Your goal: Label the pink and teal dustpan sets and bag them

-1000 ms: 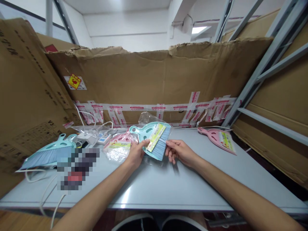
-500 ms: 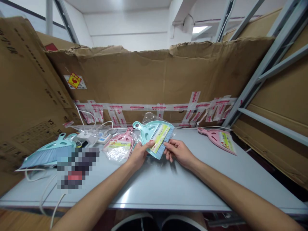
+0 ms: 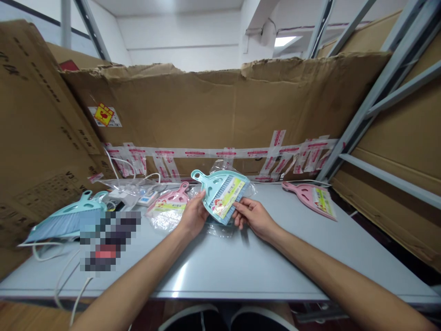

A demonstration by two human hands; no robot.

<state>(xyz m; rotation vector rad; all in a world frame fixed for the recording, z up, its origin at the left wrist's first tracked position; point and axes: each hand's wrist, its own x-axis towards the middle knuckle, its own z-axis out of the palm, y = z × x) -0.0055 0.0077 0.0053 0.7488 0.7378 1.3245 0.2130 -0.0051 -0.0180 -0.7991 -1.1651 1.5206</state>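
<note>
A mint-green dustpan with a blue-bristled brush [image 3: 223, 195] and a yellow-green label is held up over the middle of the table. My left hand [image 3: 195, 214] grips its left edge, below the looped handle. At its lower right edge, my right hand [image 3: 251, 214] pinches the brush side between thumb and fingers. Clear plastic wrap shows behind and below the set. A pink dustpan set [image 3: 172, 200] in clear plastic lies left of my left hand. Farther right lies another pink dustpan set [image 3: 310, 198] with a label.
Another mint-green dustpan and brush [image 3: 69, 218] lies at the left, beside white cables and a pixelated dark object [image 3: 112, 241]. A white power strip [image 3: 148, 198] sits behind. Taped cardboard [image 3: 206, 115] stands along the back of the grey table [image 3: 275, 271], with metal shelving [image 3: 365, 110] at right.
My left thumb has moved off the label to the left edge of the mint-green set. The label shows more fully. My right hand has hardly moved.
</note>
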